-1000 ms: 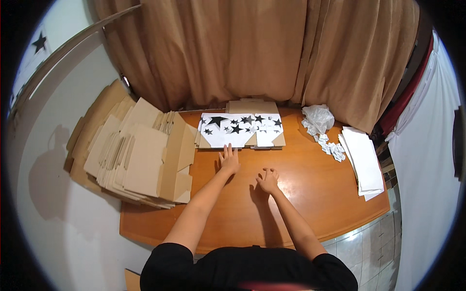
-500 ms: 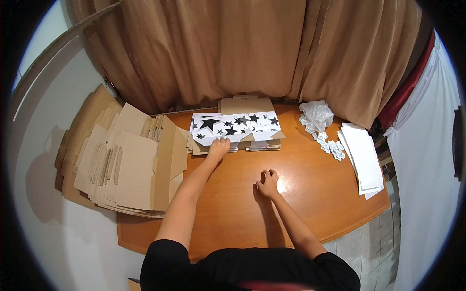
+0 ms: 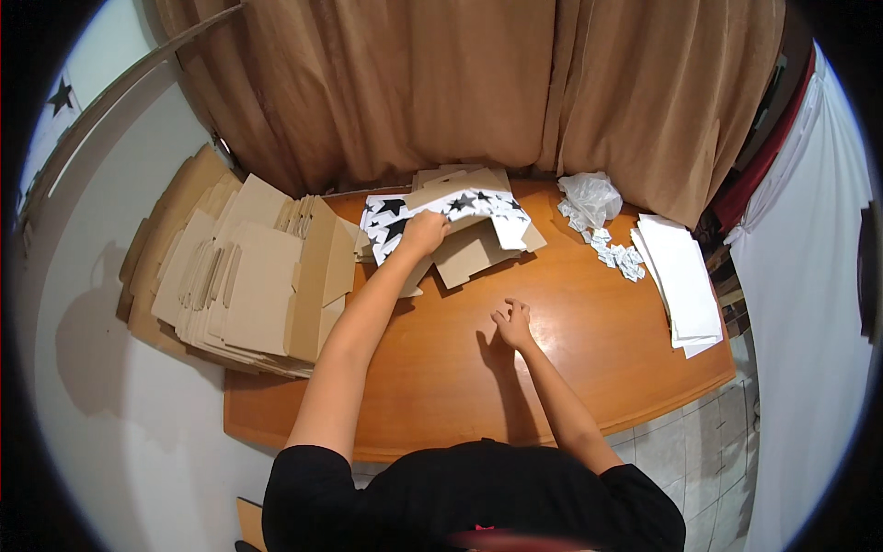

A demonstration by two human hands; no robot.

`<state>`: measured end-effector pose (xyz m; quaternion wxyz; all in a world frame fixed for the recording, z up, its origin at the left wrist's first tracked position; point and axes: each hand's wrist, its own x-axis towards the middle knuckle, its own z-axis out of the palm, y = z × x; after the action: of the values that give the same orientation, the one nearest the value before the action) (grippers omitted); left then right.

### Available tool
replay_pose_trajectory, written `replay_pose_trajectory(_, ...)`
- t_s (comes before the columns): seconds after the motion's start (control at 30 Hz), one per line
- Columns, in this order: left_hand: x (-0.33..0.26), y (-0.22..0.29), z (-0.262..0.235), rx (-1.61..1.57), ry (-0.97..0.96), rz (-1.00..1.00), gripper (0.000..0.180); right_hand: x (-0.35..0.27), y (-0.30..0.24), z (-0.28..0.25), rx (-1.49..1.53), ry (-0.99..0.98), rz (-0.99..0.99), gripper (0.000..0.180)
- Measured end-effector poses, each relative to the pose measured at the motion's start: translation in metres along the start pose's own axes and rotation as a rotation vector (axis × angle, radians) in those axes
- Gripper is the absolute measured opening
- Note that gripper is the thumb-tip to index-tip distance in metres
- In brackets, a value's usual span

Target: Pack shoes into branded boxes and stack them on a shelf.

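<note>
L hand [image 3: 425, 231] stretched fwd, fingers clenched on edge of a white star-print sheet [image 3: 460, 204], lifting it w/ a brown card flap off the flat box pile [image 3: 474, 248] at far side of counter [image 3: 589, 368]. R hand [image 3: 511, 324] released, fingers spread, resting on bare wood near centre, holding nothing, well apart from L. Star sheet sits mid-back of counter, just before the tan curtain [image 3: 460, 92]. Left of it: big stack of flat cardboard blanks [image 3: 248, 276], overhanging counter edge. Right of it: crumpled clear plastic bag [image 3: 590, 195], scatter of small paper scraps [image 3: 618, 258], then a stack of white sheets [image 3: 682, 281] at R edge.
</note>
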<state>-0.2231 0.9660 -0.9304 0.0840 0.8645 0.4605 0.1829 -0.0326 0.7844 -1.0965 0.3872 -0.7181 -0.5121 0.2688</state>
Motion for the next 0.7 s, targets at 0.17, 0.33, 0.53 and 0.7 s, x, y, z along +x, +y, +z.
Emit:
replay_pose_trajectory(0.17,-0.023,0.064,-0.044,-0.069,0.353,0.018,0.019,-0.008,-0.02,-0.027,0.436,-0.149,0.183,0.067)
replay_pose_trajectory(0.33,-0.044,0.129,-0.072,-0.26,0.643,-0.01,0.019,-0.025,-0.049,-0.061,0.654,-0.252,0.336,0.072)
replay_pose_trajectory(0.53,-0.083,0.172,-0.076,-0.505,0.894,-0.027,0.019,-0.021,-0.039,-0.097,0.319,0.254,-0.184,0.029)
replay_pose_trajectory(0.7,-0.129,0.143,-0.037,-1.001,0.836,-0.159,0.017,-0.023,-0.069,-0.183,0.218,0.388,-0.096,0.023)
